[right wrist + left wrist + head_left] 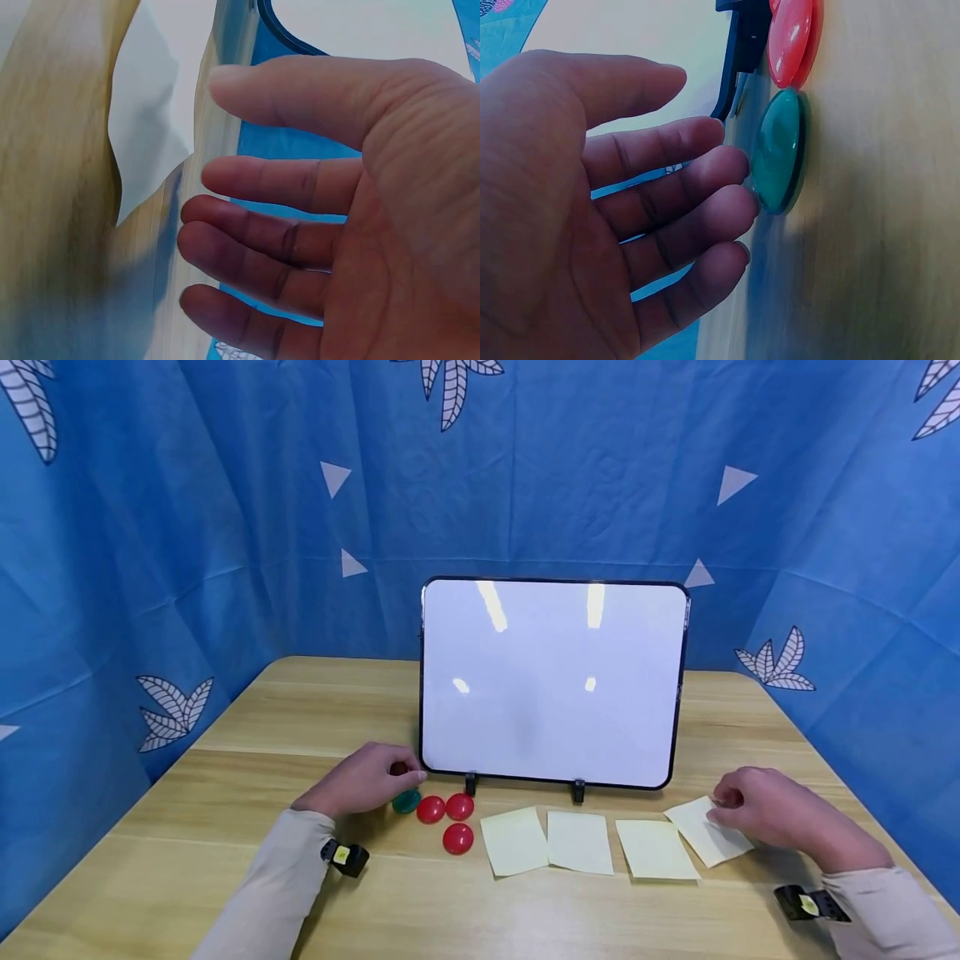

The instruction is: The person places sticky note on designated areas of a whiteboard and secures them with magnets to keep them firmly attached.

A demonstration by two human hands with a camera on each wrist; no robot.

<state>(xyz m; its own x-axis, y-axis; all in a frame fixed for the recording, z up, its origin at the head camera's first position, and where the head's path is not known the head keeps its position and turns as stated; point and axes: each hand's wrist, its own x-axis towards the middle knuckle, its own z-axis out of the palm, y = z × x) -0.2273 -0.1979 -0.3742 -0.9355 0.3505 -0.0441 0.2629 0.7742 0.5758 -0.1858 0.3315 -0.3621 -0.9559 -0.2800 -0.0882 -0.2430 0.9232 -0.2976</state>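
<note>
the left hand (367, 779) hovers low over the bench (360, 910), its grip loose and holding nothing, fingers softly bent and thumb apart. its fingertips are right beside the green disc (407, 801), though whether they touch it is unclear. three red discs (457, 839) lie just right of the green one, two side by side and one nearer the person. the right hand (780, 810) is over the rightmost note (705, 841), its grip relaxed too, thumb and fingers spread with nothing between them. three other notes (580, 843) lie in a row between that one and the discs. behind, a whiteboard (551, 693) stands on two black feet (578, 791), before a blue curtain (555, 485).
</note>
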